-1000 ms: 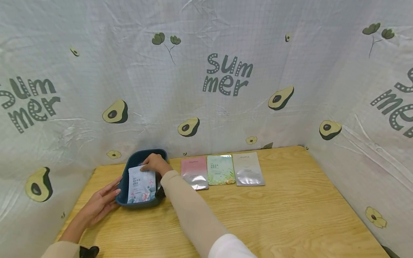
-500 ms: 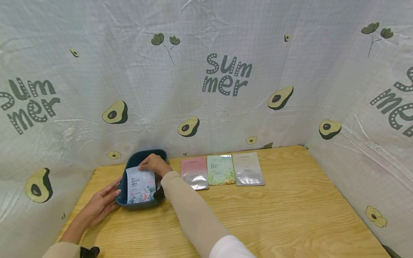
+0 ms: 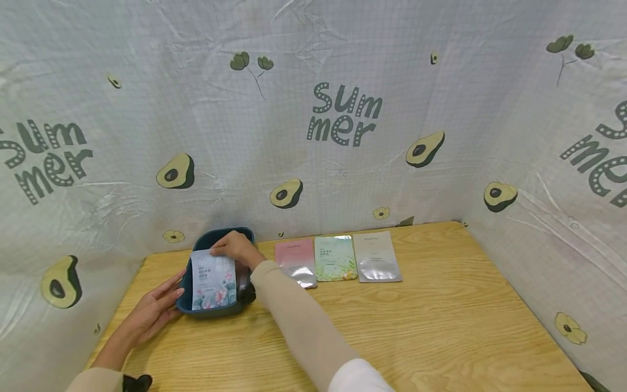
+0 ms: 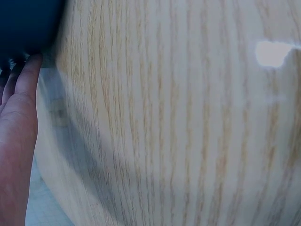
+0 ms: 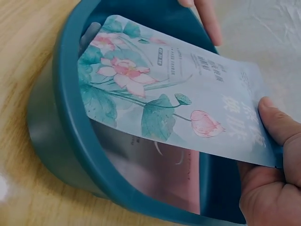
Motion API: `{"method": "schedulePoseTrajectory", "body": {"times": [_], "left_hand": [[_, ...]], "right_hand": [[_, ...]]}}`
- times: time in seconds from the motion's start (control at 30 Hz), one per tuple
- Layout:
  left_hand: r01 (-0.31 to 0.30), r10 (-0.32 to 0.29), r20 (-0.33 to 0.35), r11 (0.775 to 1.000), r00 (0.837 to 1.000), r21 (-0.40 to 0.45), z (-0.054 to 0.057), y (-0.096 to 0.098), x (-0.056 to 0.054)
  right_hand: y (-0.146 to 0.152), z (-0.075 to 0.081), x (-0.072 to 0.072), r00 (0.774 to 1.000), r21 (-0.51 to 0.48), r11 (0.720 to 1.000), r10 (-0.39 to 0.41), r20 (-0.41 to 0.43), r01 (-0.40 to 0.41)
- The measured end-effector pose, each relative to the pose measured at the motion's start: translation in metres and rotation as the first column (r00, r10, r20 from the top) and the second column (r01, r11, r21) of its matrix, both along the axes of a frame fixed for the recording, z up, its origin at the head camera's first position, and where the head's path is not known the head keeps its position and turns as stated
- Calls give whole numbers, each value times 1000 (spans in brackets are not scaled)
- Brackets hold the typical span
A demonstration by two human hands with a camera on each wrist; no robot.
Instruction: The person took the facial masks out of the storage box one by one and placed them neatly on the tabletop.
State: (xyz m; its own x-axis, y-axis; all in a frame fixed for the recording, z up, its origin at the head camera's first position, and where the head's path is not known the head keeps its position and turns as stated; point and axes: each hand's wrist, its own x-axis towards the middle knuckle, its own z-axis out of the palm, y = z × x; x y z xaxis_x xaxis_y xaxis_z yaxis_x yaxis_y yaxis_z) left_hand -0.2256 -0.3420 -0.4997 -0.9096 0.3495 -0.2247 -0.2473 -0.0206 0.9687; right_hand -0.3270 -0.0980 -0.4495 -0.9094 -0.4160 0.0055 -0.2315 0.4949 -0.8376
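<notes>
A pale blue face mask sachet (image 3: 213, 280) printed with pink lotus flowers lies tilted in a dark blue plastic basin (image 5: 70, 113). My right hand (image 3: 237, 247) pinches its upper edge, with the thumb on the printed face, as the right wrist view shows. Beneath it in the basin lies a pink and silver sachet (image 5: 160, 172), partly covered. My left hand (image 3: 154, 313) rests its extended fingers against the basin's left outer side. In the left wrist view those fingers (image 4: 28, 77) touch the dark wall low down, their tips in shadow.
Right of the basin, three sachets lie in a row: a pink one (image 3: 295, 261), a green floral one (image 3: 335, 258) and a silver-beige one (image 3: 377, 257). The wooden table (image 3: 416, 326) meets a printed curtain (image 3: 343, 179) at the back and sides.
The lotus sachet has shifted slightly left in the basin, and its upper edge has turned a little. My right hand moved slightly left with it. The left hand stays in place.
</notes>
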Motion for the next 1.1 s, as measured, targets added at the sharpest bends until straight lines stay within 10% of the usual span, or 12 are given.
{"method": "schedulePoseTrajectory", "body": {"times": [0.6, 1.1], "left_hand": [[32, -29, -38, 997, 999, 66, -9, -2, 7], [106, -91, -100, 983, 991, 153, -7, -5, 4]], "right_hand": [[27, 11, -8, 997, -127, 989, -75, 20, 77], [96, 54, -26, 980, -139, 986, -115, -163, 92]]}}
